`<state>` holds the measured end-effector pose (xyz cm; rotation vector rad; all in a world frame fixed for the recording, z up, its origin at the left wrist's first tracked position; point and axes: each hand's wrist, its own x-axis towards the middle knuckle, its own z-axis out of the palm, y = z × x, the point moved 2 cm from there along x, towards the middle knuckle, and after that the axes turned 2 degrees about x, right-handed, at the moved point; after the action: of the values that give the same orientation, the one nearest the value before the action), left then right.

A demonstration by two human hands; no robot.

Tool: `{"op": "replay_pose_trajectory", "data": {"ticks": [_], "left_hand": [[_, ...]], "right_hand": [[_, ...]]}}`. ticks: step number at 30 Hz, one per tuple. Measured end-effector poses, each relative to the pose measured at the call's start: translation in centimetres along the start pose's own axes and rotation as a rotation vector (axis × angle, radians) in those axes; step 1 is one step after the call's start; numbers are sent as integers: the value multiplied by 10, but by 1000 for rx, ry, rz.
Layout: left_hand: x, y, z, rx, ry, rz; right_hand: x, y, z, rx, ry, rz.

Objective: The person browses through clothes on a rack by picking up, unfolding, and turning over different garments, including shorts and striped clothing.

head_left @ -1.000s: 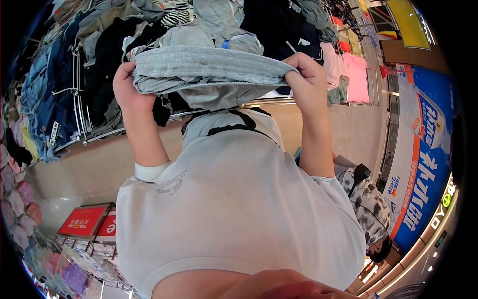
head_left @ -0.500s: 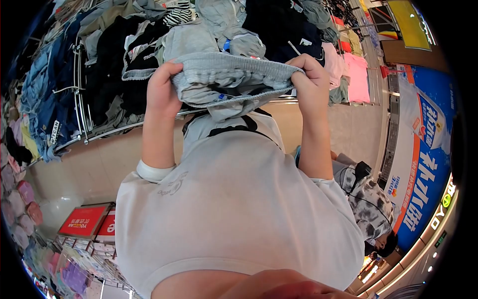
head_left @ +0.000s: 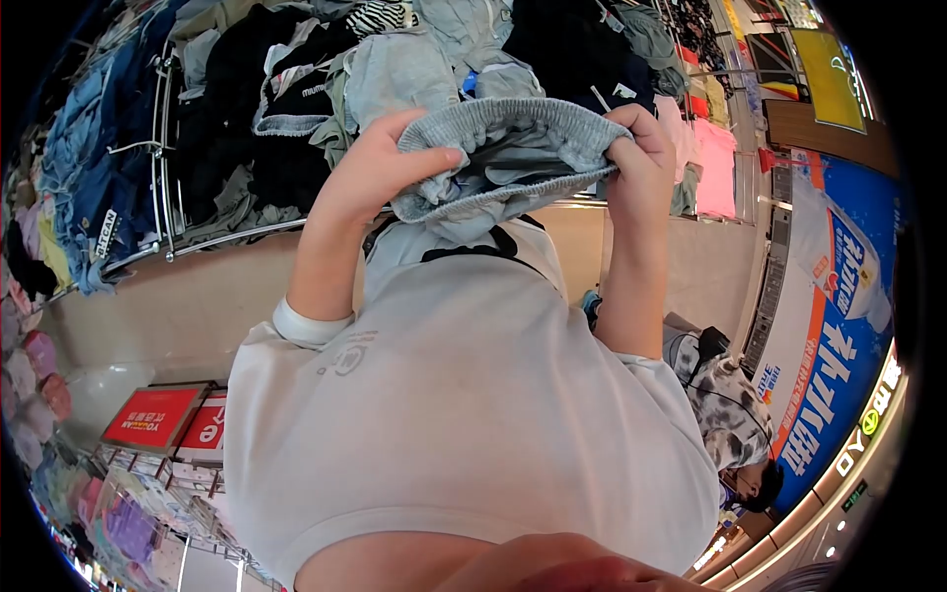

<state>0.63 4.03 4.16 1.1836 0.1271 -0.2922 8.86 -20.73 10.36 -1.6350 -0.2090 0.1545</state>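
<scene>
A pair of grey elastic-waist pants [head_left: 513,111] hangs in front of my chest, its ribbed waistband stretched wide and facing up toward me. The lower part is bunched beneath and mostly hidden. At the left end, my left hand [head_left: 380,163] is closed on the waistband, with the thumb over the near inner side and the fingers behind the cloth. My right hand [head_left: 643,148] pinches the opposite end of the band. Just beyond lie more folded clothes, among them a light grey garment [head_left: 400,74] and a black one with white lettering [head_left: 301,99].
A metal rack rail [head_left: 232,235] runs along the near edge of the clothes display. Jeans [head_left: 84,163] lie at the left, pink clothing [head_left: 714,163] at the right. Red signs [head_left: 153,414] stand behind on the left. Another person [head_left: 730,405] is behind on the right.
My left hand has shifted right and turned, its thumb now lying over the waistband's inside. The waistband has opened into a rounder shape. My right hand keeps its hold, slightly farther right.
</scene>
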Motion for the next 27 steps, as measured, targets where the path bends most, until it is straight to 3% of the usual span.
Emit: {"op": "replay_pose_trajectory", "data": {"ticks": [5,7,14,22,27], "left_hand": [[4,-12,-4,67,-30,-7],[5,-10,-6,93,-1,146],[-5,-4,-16,87,88,197],[-10,-25,-10,-368,55,164],[-12,-20,-3,-413,78,138]], "right_hand": [[0,-7,2,7,7,-18],[0,-9,2,25,-16,15],[11,-13,12,-30,-81,5],[29,5,20,-83,-151,101],[41,30,21,-211,-278,126]]}}
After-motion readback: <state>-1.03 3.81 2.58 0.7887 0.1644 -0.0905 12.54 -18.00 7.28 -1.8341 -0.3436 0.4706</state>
